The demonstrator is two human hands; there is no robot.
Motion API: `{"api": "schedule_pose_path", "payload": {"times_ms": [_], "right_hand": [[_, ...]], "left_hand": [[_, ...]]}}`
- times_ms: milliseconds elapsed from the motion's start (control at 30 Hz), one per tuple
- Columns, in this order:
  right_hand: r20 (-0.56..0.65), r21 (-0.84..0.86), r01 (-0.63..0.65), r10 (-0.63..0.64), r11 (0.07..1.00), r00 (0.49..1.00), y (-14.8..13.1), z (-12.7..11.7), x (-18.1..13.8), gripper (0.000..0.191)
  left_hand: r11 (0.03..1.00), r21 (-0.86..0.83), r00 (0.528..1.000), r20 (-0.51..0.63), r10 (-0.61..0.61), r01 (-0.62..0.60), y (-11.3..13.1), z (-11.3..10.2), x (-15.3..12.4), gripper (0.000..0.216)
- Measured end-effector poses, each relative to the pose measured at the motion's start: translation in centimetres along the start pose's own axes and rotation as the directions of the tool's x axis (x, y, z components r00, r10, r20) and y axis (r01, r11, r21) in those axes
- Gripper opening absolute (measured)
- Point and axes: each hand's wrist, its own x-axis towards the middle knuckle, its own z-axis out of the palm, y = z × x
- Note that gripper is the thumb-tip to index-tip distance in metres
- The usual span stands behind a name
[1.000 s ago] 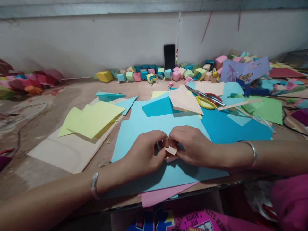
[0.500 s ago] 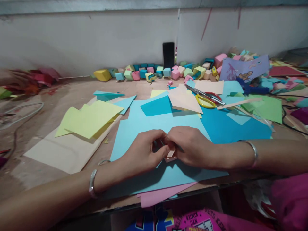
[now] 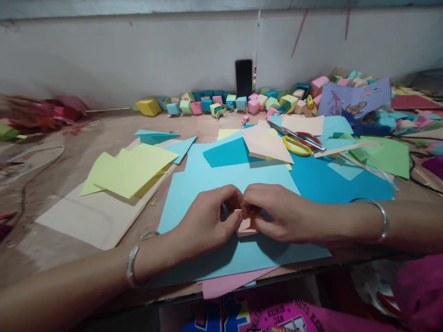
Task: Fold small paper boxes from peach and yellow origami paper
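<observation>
Worn brown counter, strewn with paper. At centre, a large light blue sheet over a pink sheet; at 9 o'clock, a cream sheet under yellow-green squares. At 12 o'clock, a row of small paper cubes and a black phone by the wall; at 2 o'clock, scissors on more sheets; at 10 o'clock, a grey cable.

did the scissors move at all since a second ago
No. The scissors lie in the same spot, across the peach sheet and blue paper, yellow handle toward the hands; the slight shift is only the camera.
</observation>
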Motion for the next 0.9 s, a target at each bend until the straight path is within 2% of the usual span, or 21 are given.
{"api": "schedule_pose_path", "payload": {"times_ms": [133,233,433,533,600,667,733,833,900], "right_hand": [[-0.058,0.056,-0.071,0.075,0.996,0.995,-0.2,0.0,0.1,0.009],[-0.086,0.041,-0.073,0.076,0.996,0.993,0.1,0.5,0.0,0.012],[-0.186,-0.073,0.003,-0.017,0.997,0.983,0.6,1.3,-0.5,0.008],[-0.246,-0.084,0.070,-0.089,0.994,0.965,0.6,1.4,-0.5,0.010],[-0.292,-0.058,0.111,-0.124,0.992,0.948,0.6,1.2,-0.4,0.011],[-0.348,-0.027,0.145,-0.146,0.989,0.926,0.6,1.0,-0.2,0.008],[-0.398,-0.015,0.164,-0.157,0.986,0.904,0.7,0.8,0.0,0.007],[-0.428,-0.019,0.159,-0.151,0.987,0.891,0.8,0.5,0.3,0.007],[-0.428,-0.040,0.155,-0.157,0.987,0.890,1.0,0.5,0.4,0.007]], "left_hand": [[1.000,-0.005,0.998,-0.056,-0.005,0.004,-0.1,0.1,-0.1,0.017],[0.998,0.055,0.995,-0.097,0.030,-0.025,-0.2,0.3,-0.3,0.027],[0.957,0.216,0.961,-0.156,0.228,-0.192,-0.3,0.7,-1.2,0.033],[0.983,0.086,0.966,-0.187,0.176,-0.162,-0.1,0.6,-1.1,0.034],[0.985,-0.149,0.979,-0.199,0.052,-0.083,-0.2,0.4,-0.8,0.032],[0.906,-0.423,0.987,-0.134,-0.084,0.020,-0.5,0.3,-0.3,0.032],[0.757,-0.640,0.988,0.026,-0.150,0.131,-1.0,0.3,0.1,0.036],[0.523,-0.806,0.959,0.264,-0.103,0.278,-1.6,0.6,0.3,0.041],[0.423,-0.846,0.941,0.332,-0.059,0.325,-1.7,0.6,0.3,0.037]]}}
